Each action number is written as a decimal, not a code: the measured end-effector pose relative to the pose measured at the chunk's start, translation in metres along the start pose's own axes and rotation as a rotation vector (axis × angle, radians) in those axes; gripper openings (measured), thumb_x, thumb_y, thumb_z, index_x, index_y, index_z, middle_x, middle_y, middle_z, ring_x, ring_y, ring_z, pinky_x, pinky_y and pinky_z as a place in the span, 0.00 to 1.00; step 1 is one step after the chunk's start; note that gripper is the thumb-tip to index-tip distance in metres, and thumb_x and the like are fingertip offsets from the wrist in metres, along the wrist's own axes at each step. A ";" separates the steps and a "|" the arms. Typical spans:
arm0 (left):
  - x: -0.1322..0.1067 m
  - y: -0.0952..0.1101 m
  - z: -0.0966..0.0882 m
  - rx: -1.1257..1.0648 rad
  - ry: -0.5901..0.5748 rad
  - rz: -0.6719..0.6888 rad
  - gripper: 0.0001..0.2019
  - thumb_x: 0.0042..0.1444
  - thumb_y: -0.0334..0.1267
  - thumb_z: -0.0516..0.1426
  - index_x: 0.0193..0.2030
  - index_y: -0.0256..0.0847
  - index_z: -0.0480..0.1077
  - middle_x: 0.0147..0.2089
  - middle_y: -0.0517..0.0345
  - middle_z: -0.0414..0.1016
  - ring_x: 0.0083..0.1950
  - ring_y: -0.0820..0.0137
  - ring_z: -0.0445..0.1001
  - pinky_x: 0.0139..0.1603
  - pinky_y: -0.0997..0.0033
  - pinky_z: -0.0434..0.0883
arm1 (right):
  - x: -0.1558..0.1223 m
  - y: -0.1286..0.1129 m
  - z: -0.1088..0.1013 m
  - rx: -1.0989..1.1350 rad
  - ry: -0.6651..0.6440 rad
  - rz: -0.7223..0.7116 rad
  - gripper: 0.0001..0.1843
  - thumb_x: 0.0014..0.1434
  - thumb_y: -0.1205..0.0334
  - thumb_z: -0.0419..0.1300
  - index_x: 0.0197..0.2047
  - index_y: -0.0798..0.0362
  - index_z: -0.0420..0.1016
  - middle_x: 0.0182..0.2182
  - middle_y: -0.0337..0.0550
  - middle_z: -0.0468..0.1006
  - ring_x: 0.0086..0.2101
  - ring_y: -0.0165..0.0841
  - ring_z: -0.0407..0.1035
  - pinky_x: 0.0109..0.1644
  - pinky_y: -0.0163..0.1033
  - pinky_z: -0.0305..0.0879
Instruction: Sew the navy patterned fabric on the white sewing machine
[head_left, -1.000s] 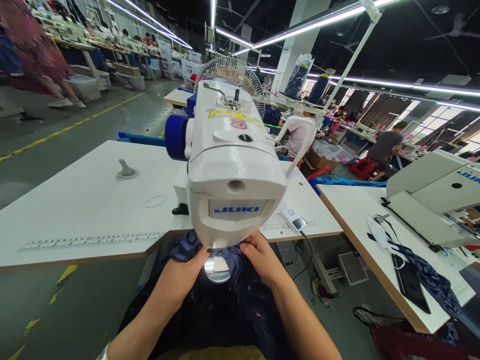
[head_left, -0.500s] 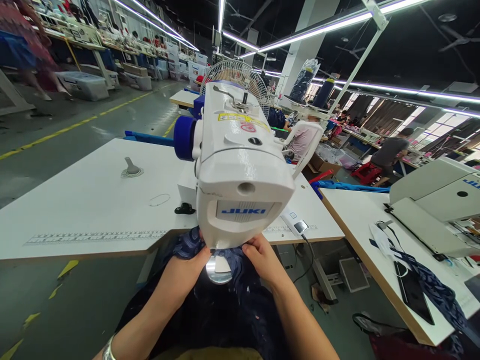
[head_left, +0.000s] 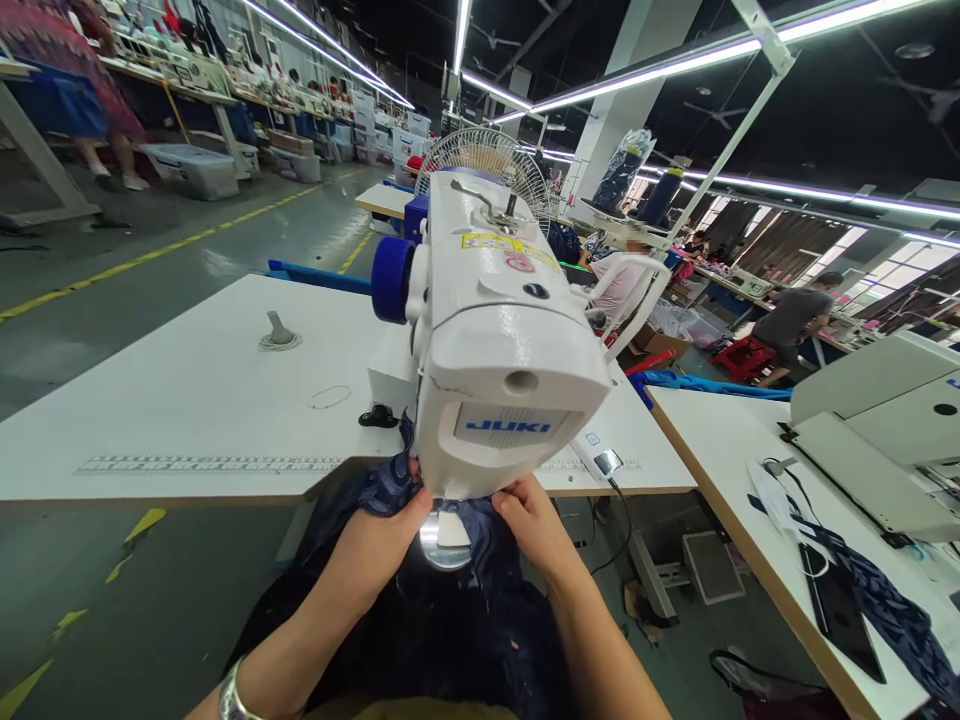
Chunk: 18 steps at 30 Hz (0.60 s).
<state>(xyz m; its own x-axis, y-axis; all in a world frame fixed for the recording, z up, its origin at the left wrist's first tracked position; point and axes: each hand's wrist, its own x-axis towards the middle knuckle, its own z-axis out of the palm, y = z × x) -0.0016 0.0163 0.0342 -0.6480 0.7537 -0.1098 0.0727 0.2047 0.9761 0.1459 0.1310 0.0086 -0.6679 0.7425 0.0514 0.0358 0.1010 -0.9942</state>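
A white sewing machine (head_left: 510, 350) with a blue handwheel stands in the middle of the view, its head end facing me. Dark blue patterned fabric (head_left: 487, 545) lies under the head and hangs down over my lap. To the left of the needle area, my left hand (head_left: 394, 520) pinches the fabric, thumb pointing inward. Opposite it, my right hand (head_left: 529, 515) grips the fabric's right side with fingers pressed together. Between both hands a round shiny metal plate (head_left: 444, 545) shows at the machine's bed. The needle and presser foot are hidden behind the head.
A white table (head_left: 187, 400) carries a printed ruler, a grey piece with coiled cord (head_left: 280, 332) and a black clip (head_left: 379, 416). At right, another table (head_left: 750, 480) holds a second machine (head_left: 885, 430), a phone (head_left: 840, 610) and patterned fabric. Other people sit or stand farther off.
The view has shifted slightly, so the machine and tables appear farther right. Some fabric now rises beside the machine head at left. Both hands keep their hold.
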 end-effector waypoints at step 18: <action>-0.010 -0.010 -0.022 -0.149 -0.093 -0.055 0.12 0.57 0.47 0.56 0.38 0.40 0.68 0.29 0.64 0.67 0.35 0.69 0.66 0.40 0.66 0.64 | -0.006 0.032 0.006 0.149 0.095 0.012 0.22 0.50 0.39 0.66 0.37 0.50 0.76 0.34 0.44 0.80 0.42 0.39 0.74 0.51 0.39 0.68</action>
<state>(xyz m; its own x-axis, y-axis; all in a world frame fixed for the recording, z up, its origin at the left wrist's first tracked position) -0.0130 -0.0070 0.0301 -0.5744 0.7999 -0.1739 -0.0783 0.1578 0.9844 0.1470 0.1254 -0.0239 -0.5950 0.8027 0.0411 -0.0723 -0.0025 -0.9974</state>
